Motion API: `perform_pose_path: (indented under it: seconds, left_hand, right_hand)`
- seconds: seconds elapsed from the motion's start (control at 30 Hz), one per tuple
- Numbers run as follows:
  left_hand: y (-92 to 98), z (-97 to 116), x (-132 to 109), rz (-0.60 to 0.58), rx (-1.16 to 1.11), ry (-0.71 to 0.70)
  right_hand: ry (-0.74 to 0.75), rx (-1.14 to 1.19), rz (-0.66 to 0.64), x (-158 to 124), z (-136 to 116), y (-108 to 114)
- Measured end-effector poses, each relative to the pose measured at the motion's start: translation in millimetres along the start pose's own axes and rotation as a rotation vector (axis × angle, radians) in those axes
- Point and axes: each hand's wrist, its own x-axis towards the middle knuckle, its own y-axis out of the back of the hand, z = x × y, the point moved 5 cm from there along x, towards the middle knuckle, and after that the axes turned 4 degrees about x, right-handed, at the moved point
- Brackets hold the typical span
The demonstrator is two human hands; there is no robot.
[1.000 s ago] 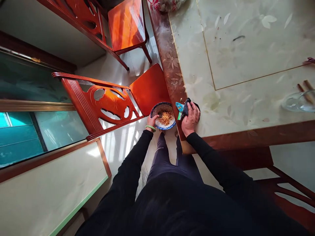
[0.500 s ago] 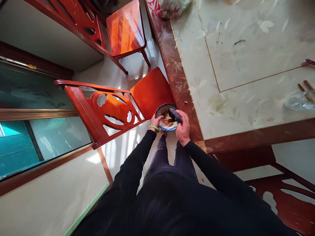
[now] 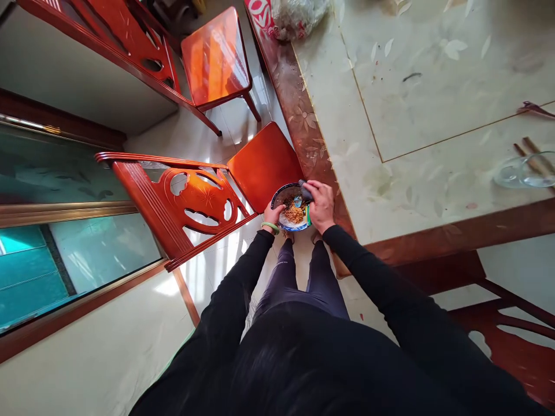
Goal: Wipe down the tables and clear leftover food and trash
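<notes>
A round basin (image 3: 286, 192) with a dark blue rim and blue-patterned side is held in front of my legs, by the chair seat. Brown crumbly scraps (image 3: 295, 214) and a small light-blue piece (image 3: 298, 201) lie inside. My left hand (image 3: 272, 216), a green bangle at its wrist, grips the basin's left edge with the thumb over the rim. At the right edge, my right hand (image 3: 321, 203) is closed around a dark grey, elongated thing (image 3: 306, 192); its kind is unclear and the fingers cover part of it. A green-and-yellow strip (image 3: 308, 216) shows inside the basin beside this hand.
A red wooden chair (image 3: 264, 164) stands just beyond the basin, with another chair (image 3: 217, 58) behind it. On the right is a marble-patterned table (image 3: 416, 190) bearing a plastic bag (image 3: 299, 17), a clear glass (image 3: 511, 173) and chopsticks (image 3: 531, 151). A glass-fronted cabinet (image 3: 78, 173) is at left.
The dark thing in my right hand has tilted and drawn back toward the basin's right rim, baring the light-blue piece. My left hand keeps its hold. The view has shifted slightly.
</notes>
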Motion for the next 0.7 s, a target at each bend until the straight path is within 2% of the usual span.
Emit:
perform_pose_path:
  seconds: [0.07,0.1,0.17,0.2,0.27,0.33,0.37,0.4,0.43,0.47,0.5,0.57,0.63,0.7]
  left_hand:
    - [-1.5,2.9,0.3,0.007,0.021,0.014]
    - [-1.9,4.8,0.0,0.002,0.027,0.017]
    - [-0.9,9.4,-1.0,-0.017,0.036,0.008]
    - [0.3,11.4,-1.5,-0.03,0.042,0.0]
    - [4.2,13.4,-2.5,-0.045,0.056,-0.004]
    - [9.0,11.7,-4.1,-0.044,0.081,0.014]
    - [11.2,9.6,-5.5,-0.041,0.095,0.027]
    - [12.9,7.0,-7.6,-0.04,0.108,0.038]
    - [14.2,4.0,-10.2,-0.042,0.12,0.048]
    - [14.9,0.5,-13.5,-0.047,0.133,0.058]
    - [15.5,-3.3,-17.2,-0.051,0.143,0.07]
    - [15.9,-10.8,-25.2,-0.06,0.157,0.094]
    - [15.6,-17.0,-32.3,-0.075,0.165,0.11]
    - [14.5,-20.4,-36.9,-0.1,0.17,0.11]
  right_hand:
    - [0.024,0.122,-0.067,-19.7,-27.2,-7.6]
    - [0.032,0.181,-0.09,-28.9,-34.7,-2.5]
    - [0.018,0.24,-0.082,-49.0,-32.0,27.3]
    - [-0.012,0.225,-0.049,-60.9,-20.5,50.9]
    - [-0.12,0.105,0.073,-90.4,19.9,107.6]
    - [-0.284,-0.102,0.279,-126.2,69.9,162.3]
    - [-0.381,-0.213,0.392,-144.8,91.3,181.2]
    - [-0.465,-0.302,0.476,-161.4,106.4,189.8]
    - [-0.524,-0.359,0.525,-174.4,113.7,186.9]
    - [-0.553,-0.376,0.532,-182.5,112.7,172.8]
    - [-0.551,-0.354,0.501,-185.5,103.6,149.2]
    - [-0.479,-0.228,0.381,-178.8,65.9,86.6]
    - [-0.405,-0.079,0.269,-162.9,17.8,29.3]
    - [-0.323,0.1,0.165,-145.1,-21.6,-3.1]
